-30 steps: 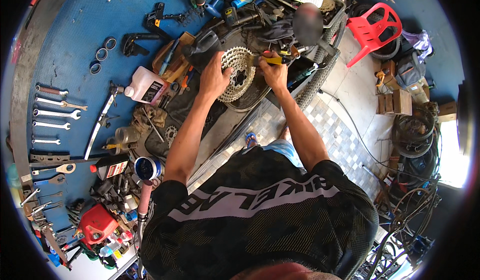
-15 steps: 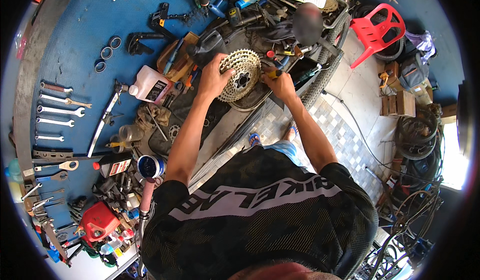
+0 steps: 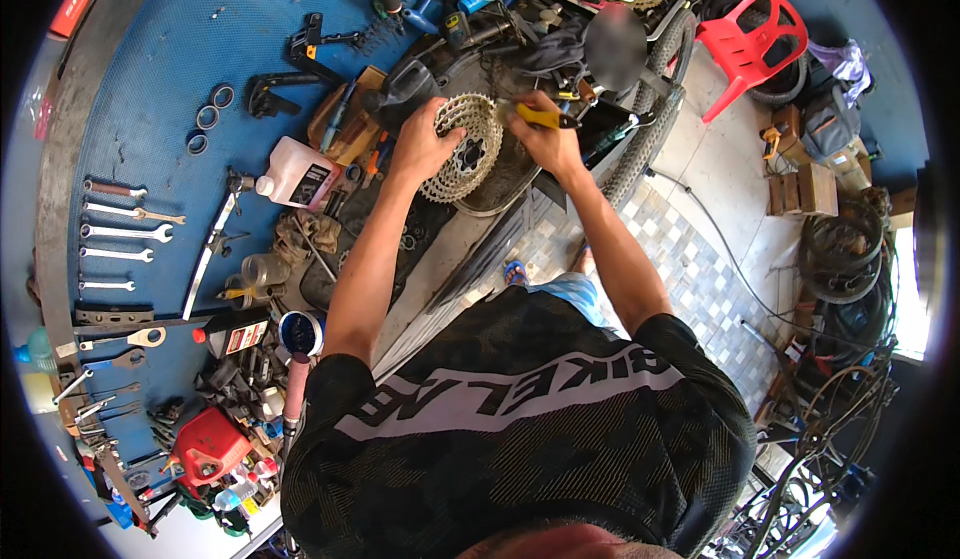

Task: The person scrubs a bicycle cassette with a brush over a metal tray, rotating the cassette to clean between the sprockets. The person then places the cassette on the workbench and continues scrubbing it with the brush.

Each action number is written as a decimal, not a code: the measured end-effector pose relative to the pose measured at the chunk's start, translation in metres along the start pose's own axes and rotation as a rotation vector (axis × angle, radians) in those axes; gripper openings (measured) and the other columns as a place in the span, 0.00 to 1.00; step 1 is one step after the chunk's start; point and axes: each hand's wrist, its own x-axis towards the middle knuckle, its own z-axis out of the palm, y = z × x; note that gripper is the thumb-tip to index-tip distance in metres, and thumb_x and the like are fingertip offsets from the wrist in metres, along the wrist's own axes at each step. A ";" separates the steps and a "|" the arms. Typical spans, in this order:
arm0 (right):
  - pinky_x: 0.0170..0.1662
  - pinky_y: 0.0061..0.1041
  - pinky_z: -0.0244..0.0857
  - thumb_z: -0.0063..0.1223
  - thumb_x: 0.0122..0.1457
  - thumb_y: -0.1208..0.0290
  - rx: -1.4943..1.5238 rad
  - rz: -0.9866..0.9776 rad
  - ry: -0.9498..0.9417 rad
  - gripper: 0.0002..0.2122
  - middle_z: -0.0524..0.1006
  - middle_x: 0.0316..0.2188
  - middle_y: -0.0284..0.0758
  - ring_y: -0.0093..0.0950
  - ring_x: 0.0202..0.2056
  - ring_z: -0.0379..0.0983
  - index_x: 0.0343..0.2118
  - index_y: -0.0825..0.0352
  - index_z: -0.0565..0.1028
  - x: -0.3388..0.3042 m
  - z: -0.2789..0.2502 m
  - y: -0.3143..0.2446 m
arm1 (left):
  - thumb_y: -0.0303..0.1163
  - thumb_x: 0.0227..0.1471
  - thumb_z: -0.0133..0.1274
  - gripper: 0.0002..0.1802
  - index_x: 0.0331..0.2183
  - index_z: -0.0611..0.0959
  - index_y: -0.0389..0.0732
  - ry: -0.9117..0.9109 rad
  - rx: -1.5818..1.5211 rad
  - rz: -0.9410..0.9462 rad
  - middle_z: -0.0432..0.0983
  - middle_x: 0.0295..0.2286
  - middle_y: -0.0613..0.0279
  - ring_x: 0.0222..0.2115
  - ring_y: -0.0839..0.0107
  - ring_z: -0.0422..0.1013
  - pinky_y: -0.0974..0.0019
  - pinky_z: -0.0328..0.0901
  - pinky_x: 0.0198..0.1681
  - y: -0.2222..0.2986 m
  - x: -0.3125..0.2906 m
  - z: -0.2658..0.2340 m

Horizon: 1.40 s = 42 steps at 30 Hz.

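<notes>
My left hand [image 3: 428,147] grips the edge of a bicycle cassette [image 3: 470,149], a golden-silver stack of toothed sprockets with a dark centre. The cassette is tilted above a round, dirty basin [image 3: 492,209]. Beside its right edge, my right hand [image 3: 548,143] is closed round a yellow-handled brush [image 3: 544,117]. The handle's dark end points right, and its head, small and blurred, is near the sprocket teeth. I cannot tell whether it touches them.
A pink-liquid jug [image 3: 298,173] and an open blue-and-white tub [image 3: 300,333] stand left of my arms. Wrenches [image 3: 125,232] lie on the blue mat. A bicycle tyre [image 3: 640,164] borders the bench at right; a red chair [image 3: 757,44] stands beyond.
The cassette and my left hand have shifted slightly left. My right hand has moved up and left, turning the yellow handle into fuller view.
</notes>
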 end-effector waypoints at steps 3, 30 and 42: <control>0.41 0.29 0.74 0.63 0.62 0.64 0.209 -0.145 0.053 0.14 0.83 0.35 0.39 0.26 0.37 0.81 0.48 0.64 0.79 0.010 0.031 -0.026 | 0.42 0.54 0.68 0.35 0.57 0.77 0.34 0.049 0.064 0.073 0.79 0.51 0.39 0.54 0.44 0.75 0.49 0.68 0.57 -0.004 0.007 0.011; 0.41 0.32 0.75 0.62 0.62 0.65 -0.005 -0.128 0.204 0.13 0.84 0.34 0.41 0.34 0.37 0.84 0.48 0.63 0.80 0.012 0.031 0.026 | 0.38 0.55 0.66 0.33 0.57 0.76 0.33 -0.017 0.053 0.055 0.76 0.55 0.39 0.57 0.45 0.72 0.52 0.67 0.60 0.005 0.011 0.012; 0.39 0.27 0.72 0.62 0.63 0.64 0.143 0.038 0.146 0.15 0.83 0.32 0.38 0.26 0.34 0.80 0.49 0.65 0.80 0.010 0.039 -0.024 | 0.37 0.55 0.66 0.33 0.58 0.75 0.32 -0.012 0.055 0.097 0.76 0.54 0.41 0.57 0.43 0.72 0.51 0.66 0.60 -0.002 0.010 0.015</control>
